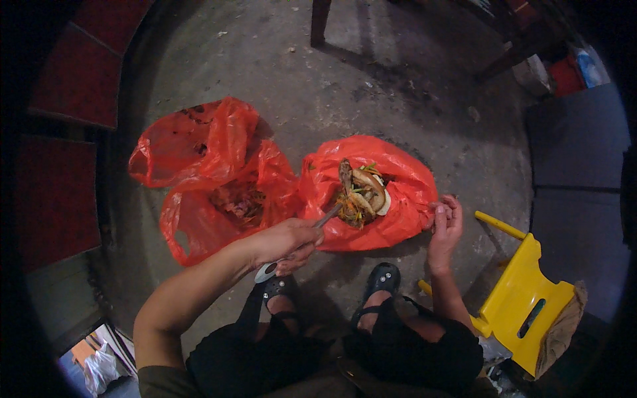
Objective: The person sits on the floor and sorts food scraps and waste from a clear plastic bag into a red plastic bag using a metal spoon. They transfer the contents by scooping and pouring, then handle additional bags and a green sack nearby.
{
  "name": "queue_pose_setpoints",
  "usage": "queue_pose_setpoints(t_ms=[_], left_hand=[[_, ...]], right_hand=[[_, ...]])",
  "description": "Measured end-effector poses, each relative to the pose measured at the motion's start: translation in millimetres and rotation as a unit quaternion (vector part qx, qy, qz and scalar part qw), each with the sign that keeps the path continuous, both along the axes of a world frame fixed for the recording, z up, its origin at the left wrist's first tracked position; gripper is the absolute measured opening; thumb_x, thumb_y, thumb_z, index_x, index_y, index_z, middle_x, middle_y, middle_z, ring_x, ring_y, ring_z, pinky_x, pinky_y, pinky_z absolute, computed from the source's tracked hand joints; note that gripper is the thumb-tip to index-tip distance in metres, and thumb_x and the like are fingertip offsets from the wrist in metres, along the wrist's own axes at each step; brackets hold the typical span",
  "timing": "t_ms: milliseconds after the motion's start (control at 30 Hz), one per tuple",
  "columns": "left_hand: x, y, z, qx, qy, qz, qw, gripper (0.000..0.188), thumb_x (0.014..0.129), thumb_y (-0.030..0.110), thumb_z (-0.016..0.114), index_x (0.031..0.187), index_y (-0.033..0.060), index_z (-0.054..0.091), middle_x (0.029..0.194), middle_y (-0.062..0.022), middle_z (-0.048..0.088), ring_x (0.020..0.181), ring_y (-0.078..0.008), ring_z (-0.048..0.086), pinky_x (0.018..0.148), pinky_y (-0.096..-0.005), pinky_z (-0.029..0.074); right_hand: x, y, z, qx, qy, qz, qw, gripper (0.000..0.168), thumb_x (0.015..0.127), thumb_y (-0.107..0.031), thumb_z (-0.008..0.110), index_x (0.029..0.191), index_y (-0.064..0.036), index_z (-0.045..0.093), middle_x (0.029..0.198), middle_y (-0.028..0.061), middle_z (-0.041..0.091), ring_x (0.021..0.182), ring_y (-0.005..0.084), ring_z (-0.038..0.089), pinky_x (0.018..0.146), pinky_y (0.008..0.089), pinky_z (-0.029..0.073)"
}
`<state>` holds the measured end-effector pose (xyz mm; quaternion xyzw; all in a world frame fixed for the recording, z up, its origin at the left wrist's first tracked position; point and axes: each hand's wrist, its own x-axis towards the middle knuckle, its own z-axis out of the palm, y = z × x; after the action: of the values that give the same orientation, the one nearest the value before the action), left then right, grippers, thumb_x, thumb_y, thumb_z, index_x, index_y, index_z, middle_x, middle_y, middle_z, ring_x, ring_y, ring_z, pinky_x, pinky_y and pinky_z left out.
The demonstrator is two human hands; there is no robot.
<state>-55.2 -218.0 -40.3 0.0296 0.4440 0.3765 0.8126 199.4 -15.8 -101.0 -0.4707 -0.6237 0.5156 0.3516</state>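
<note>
In the head view my left hand (288, 244) is closed around a slim metal tool (328, 217) with a pale, holed handle end; its kind is unclear. The tool's far end reaches mixed scraps (366, 196), including orange and green shreds, inside an open red plastic bag (368, 241) on the floor. My right hand (446, 219) is at that bag's right edge, fingers curled against the plastic. Left of it, a second red plastic bag (184, 224) holds shredded, purplish matter (241, 201). Behind that lies a third red plastic bag (231, 129) with dark bits inside.
A yellow plastic stool (527, 293) lies at the lower right with brown cloth (565, 328) against it. My shoes (383, 281) are just below the bags. A dark furniture leg (320, 22) stands on the concrete floor (298, 84). Red panels (57, 199) line the left side.
</note>
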Motion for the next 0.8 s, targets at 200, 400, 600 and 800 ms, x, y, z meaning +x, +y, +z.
queue_pose_setpoints(t_ms=[200,400,600,800], left_hand=[[6.2,-2.0,1.0,-0.011,-0.003,0.033,0.999,0.015,0.095,0.020,0.044,0.086,0.0085,0.042,0.045,0.0006,0.031,0.029,-0.0093,0.032,0.026,-0.0246,0.028],[12.1,4.2,-8.4,0.006,-0.011,0.046,0.999,0.015,0.095,0.020,0.044,0.085,0.0089,0.042,0.044,0.0013,0.031,0.029,-0.0092,0.031,0.026,-0.0240,0.028],[6.9,-14.8,12.3,-0.006,-0.016,0.055,0.998,0.016,0.096,0.022,0.043,0.087,0.0086,0.043,0.044,0.0017,0.031,0.028,-0.0091,0.032,0.025,-0.0232,0.027],[-6.8,-69.3,59.3,-0.028,-0.038,0.116,0.992,0.018,0.096,0.023,0.045,0.088,0.0078,0.044,0.044,0.0025,0.032,0.027,-0.0078,0.031,0.025,-0.0220,0.025]], right_hand=[[-4.5,-14.8,10.8,0.130,-0.102,0.144,0.976,0.030,0.082,-0.006,0.060,0.111,-0.002,0.054,0.096,0.0043,0.060,0.081,0.0096,0.058,0.071,0.0234,0.047],[6.1,-3.5,-6.6,0.032,-0.104,0.071,0.992,0.035,0.077,-0.001,0.061,0.111,-0.005,0.052,0.091,0.0006,0.058,0.074,0.0062,0.052,0.065,0.0202,0.042],[9.0,-3.6,-4.2,0.022,-0.082,0.071,0.994,0.036,0.078,-0.003,0.061,0.113,-0.005,0.051,0.090,0.0006,0.057,0.076,0.0062,0.050,0.069,0.0209,0.041],[0.9,1.3,-5.3,0.060,-0.056,0.086,0.993,0.035,0.079,-0.004,0.060,0.113,-0.005,0.052,0.099,0.0039,0.057,0.082,0.0096,0.053,0.074,0.0219,0.042]])
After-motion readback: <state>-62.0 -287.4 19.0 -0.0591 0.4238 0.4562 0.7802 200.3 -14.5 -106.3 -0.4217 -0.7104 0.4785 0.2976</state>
